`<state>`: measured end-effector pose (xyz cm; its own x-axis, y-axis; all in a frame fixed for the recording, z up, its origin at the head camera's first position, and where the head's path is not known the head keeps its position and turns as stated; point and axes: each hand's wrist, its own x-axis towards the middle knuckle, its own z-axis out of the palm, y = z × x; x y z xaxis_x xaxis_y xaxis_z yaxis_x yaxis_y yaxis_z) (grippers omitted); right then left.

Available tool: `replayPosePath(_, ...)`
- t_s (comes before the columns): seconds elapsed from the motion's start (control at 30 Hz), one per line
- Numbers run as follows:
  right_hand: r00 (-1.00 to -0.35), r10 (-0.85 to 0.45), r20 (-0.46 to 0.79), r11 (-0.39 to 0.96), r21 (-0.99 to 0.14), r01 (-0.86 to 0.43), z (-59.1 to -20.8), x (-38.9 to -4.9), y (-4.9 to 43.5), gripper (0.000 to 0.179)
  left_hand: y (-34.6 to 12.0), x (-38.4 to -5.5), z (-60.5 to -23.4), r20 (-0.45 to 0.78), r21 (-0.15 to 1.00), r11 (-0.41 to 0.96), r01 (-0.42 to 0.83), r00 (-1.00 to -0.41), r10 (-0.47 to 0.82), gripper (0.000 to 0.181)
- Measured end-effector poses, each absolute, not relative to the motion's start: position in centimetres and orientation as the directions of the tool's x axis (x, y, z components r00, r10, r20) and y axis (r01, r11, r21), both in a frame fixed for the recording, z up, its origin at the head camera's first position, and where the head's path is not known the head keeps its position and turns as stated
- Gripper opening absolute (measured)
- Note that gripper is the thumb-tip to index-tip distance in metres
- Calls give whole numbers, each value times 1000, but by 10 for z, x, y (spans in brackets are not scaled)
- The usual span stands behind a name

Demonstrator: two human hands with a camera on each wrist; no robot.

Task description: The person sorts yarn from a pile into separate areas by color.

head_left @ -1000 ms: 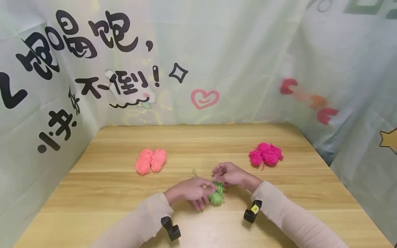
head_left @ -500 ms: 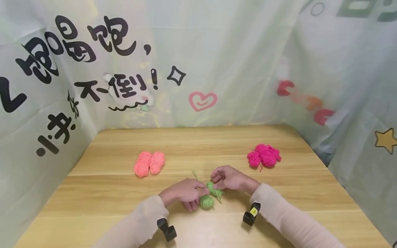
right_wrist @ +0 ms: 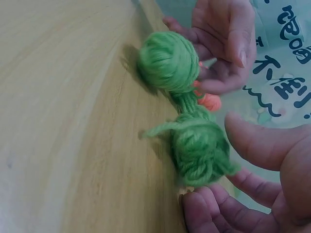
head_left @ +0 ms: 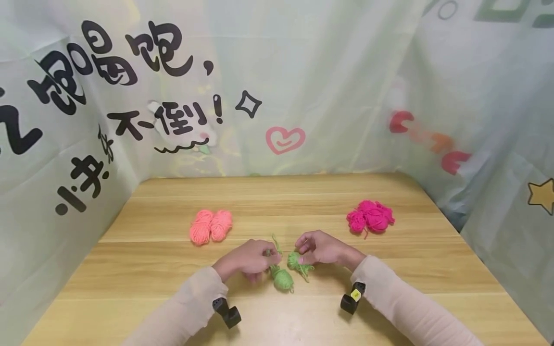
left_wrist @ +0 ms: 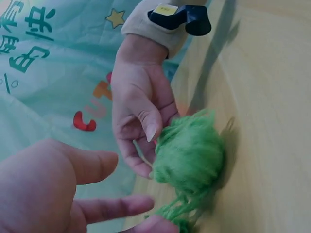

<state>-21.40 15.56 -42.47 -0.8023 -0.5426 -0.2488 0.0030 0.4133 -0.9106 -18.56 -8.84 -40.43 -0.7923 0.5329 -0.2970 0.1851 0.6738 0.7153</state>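
Two bunches of green yarn lie side by side near the middle of the table. My left hand (head_left: 253,259) is at the left green yarn ball (head_left: 283,279), its fingertips overlapping the yarn's far end; a loose strand (head_left: 275,240) sticks out beyond. In the left wrist view, thumb and fingers of my left hand (left_wrist: 53,189) are spread apart beside green yarn (left_wrist: 189,155). My right hand (head_left: 322,247) is by the right green yarn bundle (head_left: 295,261). The right wrist view has its thumb clear of that bundle (right_wrist: 199,148) and its fingertips (right_wrist: 197,206) right at the underside.
Two coral yarn skeins (head_left: 210,227) lie at the back left of the wooden table (head_left: 130,298). A magenta yarn pile (head_left: 371,216) sits at the back right. Printed cloth (head_left: 337,86) hangs around the back and sides.
My left hand has moved left along with one green ball, so the single green clump now shows as two bunches with a gap between. The right hand has hardly shifted.
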Motion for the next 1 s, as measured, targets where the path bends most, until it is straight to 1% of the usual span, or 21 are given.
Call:
replayPosePath(0.07,-797,-551,-248,420,-908,-8,-424,-214,156,41,-86,-185,-406,-285,690,694,206,-804,521,35)
replayPosePath(0.23,-800,-543,-255,456,-890,-26,-423,-213,154,42,-78,-182,-409,-299,609,758,234,-817,493,65)
replayPosePath(0.3,-806,-531,-261,471,-882,-25,-423,-212,154,42,-76,-181,-410,-302,580,774,252,-816,492,71)
replayPosePath(0.4,-815,-514,-267,481,-876,-17,-423,-213,155,42,-76,-180,-409,-305,563,783,264,-814,494,66)
replayPosePath(0.53,-832,-491,-259,485,-874,-14,-423,-213,157,42,-79,-181,-407,-297,570,779,262,-818,492,54)
replayPosePath(0.7,-826,-505,-250,474,-880,-24,-424,-211,158,41,-84,-182,-407,-238,524,783,335,-825,512,40)
replayPosePath(0.8,-824,-508,-250,478,-878,-28,-423,-210,159,40,-85,-183,-407,-200,488,784,384,-825,529,47)
replayPosePath(0.9,-829,-498,-254,487,-873,-24,-421,-211,159,40,-83,-184,-406,-185,468,780,415,-817,546,61)
replayPosePath(1.0,-829,-499,-252,487,-873,-29,-420,-211,159,41,-81,-184,-406,-197,444,786,431,-809,554,73)
